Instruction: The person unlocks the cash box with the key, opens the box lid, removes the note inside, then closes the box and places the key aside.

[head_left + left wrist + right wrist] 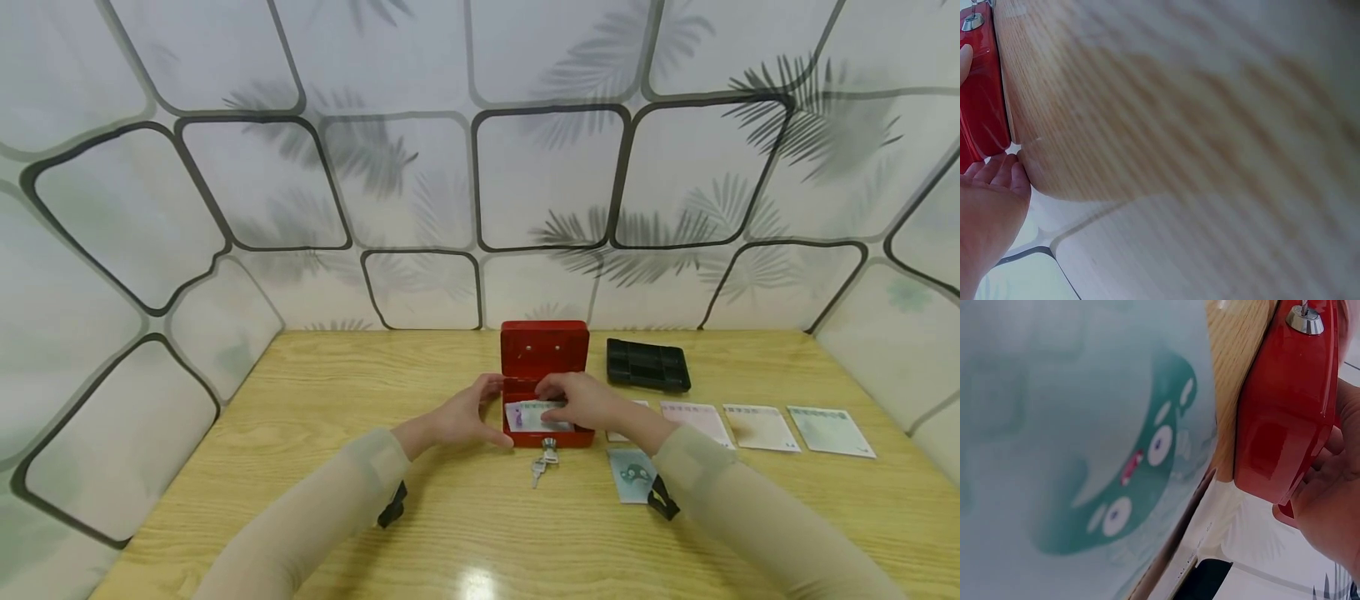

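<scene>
A red cash box [555, 439] stands on the table with its lid [544, 346] raised. Inside it lies a bundle of banknotes [525, 416], pale with purple and green print. My right hand [588, 402] reaches in over the right end of the banknotes, thumb across their face and fingers at their far edge; the wall hides those fingertips in the right wrist view. My left hand [463, 412] is spread round the box's left side, thumb by the front corner, fingers along the side. Keys [539, 468] hang from the front lock [550, 446].
A black compartment tray [648, 364] sits behind and right of the box. Pink [697, 422], brown [762, 427] and green [831, 431] printed papers lie in a row to the right. A teal cartoon paper [630, 477] lies under my right forearm. Patterned cloth walls [420, 287] enclose the table.
</scene>
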### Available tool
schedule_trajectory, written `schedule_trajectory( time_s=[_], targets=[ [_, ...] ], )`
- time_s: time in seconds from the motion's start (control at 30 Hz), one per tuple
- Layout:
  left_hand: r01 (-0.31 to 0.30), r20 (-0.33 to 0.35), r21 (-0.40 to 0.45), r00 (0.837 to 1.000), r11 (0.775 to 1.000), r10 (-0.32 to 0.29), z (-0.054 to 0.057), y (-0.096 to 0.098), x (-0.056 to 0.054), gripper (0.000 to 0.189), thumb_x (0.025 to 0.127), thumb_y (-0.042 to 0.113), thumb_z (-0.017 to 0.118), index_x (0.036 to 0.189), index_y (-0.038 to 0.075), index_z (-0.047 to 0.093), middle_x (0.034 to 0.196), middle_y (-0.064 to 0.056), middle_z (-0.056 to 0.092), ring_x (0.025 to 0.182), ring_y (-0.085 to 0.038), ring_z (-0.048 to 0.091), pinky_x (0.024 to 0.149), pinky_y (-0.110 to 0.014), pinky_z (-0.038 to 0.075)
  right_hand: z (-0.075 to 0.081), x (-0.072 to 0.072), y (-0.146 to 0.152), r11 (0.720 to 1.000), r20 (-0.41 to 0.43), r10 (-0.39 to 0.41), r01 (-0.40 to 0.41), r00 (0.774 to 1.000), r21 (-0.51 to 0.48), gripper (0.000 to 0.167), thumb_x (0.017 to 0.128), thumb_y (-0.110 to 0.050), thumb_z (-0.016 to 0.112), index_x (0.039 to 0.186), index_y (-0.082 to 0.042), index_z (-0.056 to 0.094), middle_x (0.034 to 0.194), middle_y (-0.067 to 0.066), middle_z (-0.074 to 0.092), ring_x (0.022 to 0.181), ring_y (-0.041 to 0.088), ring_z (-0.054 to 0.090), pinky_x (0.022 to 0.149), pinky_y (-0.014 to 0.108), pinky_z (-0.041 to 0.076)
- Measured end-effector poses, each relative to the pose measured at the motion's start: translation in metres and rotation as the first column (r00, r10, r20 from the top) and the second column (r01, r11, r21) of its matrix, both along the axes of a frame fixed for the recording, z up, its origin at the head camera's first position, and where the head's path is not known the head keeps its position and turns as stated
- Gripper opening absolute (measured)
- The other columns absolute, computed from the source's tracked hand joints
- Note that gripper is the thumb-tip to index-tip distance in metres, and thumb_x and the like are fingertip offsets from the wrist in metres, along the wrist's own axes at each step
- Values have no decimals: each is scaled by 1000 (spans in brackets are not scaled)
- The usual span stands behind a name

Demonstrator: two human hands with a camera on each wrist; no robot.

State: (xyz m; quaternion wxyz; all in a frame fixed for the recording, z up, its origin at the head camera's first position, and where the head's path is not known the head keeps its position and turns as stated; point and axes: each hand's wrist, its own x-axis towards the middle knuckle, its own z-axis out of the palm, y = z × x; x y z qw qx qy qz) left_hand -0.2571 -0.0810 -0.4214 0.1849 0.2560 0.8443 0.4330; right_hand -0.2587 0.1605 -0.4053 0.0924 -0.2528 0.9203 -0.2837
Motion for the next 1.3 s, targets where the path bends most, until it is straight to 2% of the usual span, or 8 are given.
schedule_trajectory(
  time_s=[0.4, 0.7, 0.97, 1.1, 1.3],
  targets=[
    [-3, -5, -6, 1000, 1000, 3, -2, 0, -1, 90, 77, 22, 85, 145, 9, 28, 148, -12, 40, 137, -27, 34, 114, -44, 25, 2, 1, 0, 997, 13, -15, 16, 1000, -79, 33, 86, -10, 75, 115, -2, 64, 105, 3, 65, 97, 22, 61, 88, 40, 51],
    [-5, -3, -6, 1000, 1000, 5, -1, 0, 0, 90, 77, 22, 85, 145, 9, 28, 148, -12, 39, 137, -27, 34, 113, -43, 25, -1, -1, 3, 995, -31, 5, -8, 1000, -104, 22, 89, -8, 71, 110, -5, 70, 99, 0, 68, 89, 17, 60, 83, 38, 52],
    [-8, 3, -13, 1000, 1000, 8, -2, 1, -2, 89, 77, 23, 84, 145, 9, 28, 148, -13, 39, 137, -28, 34, 113, -44, 26, 0, -2, 5, 988, -31, 34, -38, 999, -149, 18, 91, -9, 68, 109, -8, 71, 94, -3, 67, 80, 12, 56, 75, 31, 50],
    [-8, 4, -11, 1000, 1000, 8, -2, 1, -2, 90, 77, 23, 85, 146, 9, 28, 148, -13, 39, 138, -28, 34, 113, -44, 26, 1, -2, 6, 983, -36, 25, -31, 999, -179, 18, 92, -7, 66, 110, -7, 71, 95, -1, 68, 81, 14, 57, 74, 32, 51],
    [-9, 9, -8, 1000, 1000, 10, -2, 1, -2, 92, 76, 22, 85, 146, 9, 27, 148, -13, 39, 138, -27, 33, 114, -42, 25, 10, -4, 9, 974, -67, -37, 21, 997, -226, 17, 94, -7, 63, 110, -7, 71, 100, 2, 68, 89, 18, 60, 80, 37, 53]
  ],
)
